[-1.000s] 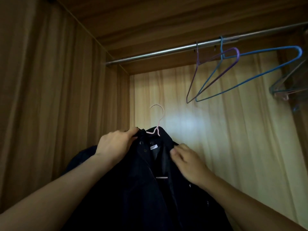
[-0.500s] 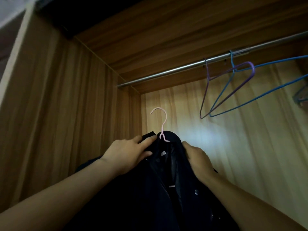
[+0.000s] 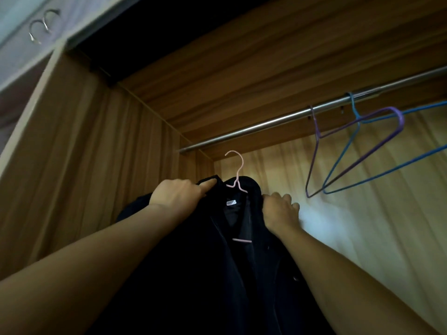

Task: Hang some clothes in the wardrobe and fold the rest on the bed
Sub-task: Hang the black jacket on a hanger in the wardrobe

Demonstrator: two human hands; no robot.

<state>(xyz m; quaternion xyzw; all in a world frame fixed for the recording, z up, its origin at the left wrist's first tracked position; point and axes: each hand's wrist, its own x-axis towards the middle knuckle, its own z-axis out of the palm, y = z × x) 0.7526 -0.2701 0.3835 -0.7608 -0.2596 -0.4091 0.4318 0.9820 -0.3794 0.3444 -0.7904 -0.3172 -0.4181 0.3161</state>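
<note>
A dark jacket (image 3: 217, 274) sits on a pink wire hanger (image 3: 237, 172), raised inside the wooden wardrobe. My left hand (image 3: 179, 195) grips the jacket's left shoulder by the collar. My right hand (image 3: 280, 211) grips the right shoulder. The pink hook points up, a short way below the left end of the metal rail (image 3: 278, 120) and apart from it. The hanger's lower bar shows through the jacket's front opening.
A purple hanger (image 3: 358, 146) and a blue hanger (image 3: 387, 163) hang bare on the rail to the right. The wardrobe's left wall (image 3: 96, 165) stands close beside the jacket. A white upper cabinet door with ring handles (image 3: 43, 24) is at top left.
Both hands have lifted the jacket and hanger upward toward the rail. My right hand shifted from the front of the jacket to its right shoulder. The view tilted upward.
</note>
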